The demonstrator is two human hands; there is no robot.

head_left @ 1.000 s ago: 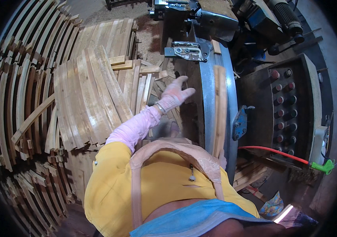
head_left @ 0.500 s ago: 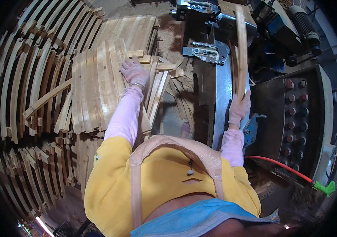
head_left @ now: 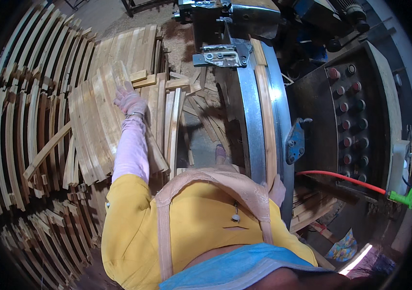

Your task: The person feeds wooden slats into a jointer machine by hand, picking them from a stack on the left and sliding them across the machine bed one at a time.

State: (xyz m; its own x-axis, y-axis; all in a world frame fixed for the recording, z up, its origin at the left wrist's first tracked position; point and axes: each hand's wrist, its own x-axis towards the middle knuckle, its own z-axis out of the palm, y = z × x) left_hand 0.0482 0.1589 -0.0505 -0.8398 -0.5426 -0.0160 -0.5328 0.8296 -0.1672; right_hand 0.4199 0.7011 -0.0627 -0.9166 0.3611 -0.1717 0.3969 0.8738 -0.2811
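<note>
My left hand (head_left: 131,102), in a pale work glove, rests on a stack of wooden strips (head_left: 92,130), its fingers apart over the upper strips. To the right, a long wooden strip (head_left: 265,113) lies along the metal bed (head_left: 251,125) of a machine. A shorter-looking wooden piece (head_left: 258,52) sits at its far end, by the metal clamp assembly (head_left: 225,55). My right hand (head_left: 277,190) grips the strip's near end, partly hidden by my chest and sleeve.
Curved rows of stacked wooden strips (head_left: 22,125) fill the left. Loose offcuts (head_left: 208,118) lie on the floor between stack and machine. A button panel (head_left: 351,116), a blue bracket (head_left: 295,142) and a red hose (head_left: 341,180) with a green end stand right.
My right hand has come down and back toward my body. The strip it held raised now lies on the machine bed. My left hand stays on the stack while the view has shifted.
</note>
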